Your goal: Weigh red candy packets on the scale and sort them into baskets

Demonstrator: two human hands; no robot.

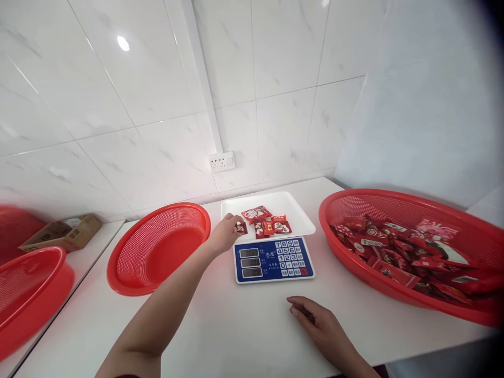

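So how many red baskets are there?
3 clearly: right basket beside the scale, middle basket left of it, cut-off basket at the left edge; the red blur behind may be another.

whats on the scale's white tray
Small red printed packets, some overlapping. The left hand covers part of the leftmost packet; the white tray beneath them can't be seen.

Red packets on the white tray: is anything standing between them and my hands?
Nothing visible stands between the left hand and the red packets: it is at one of them, by the near left side of the white tray. Between the right hand and the packets lies the blue keypad panel, in front of the tray.
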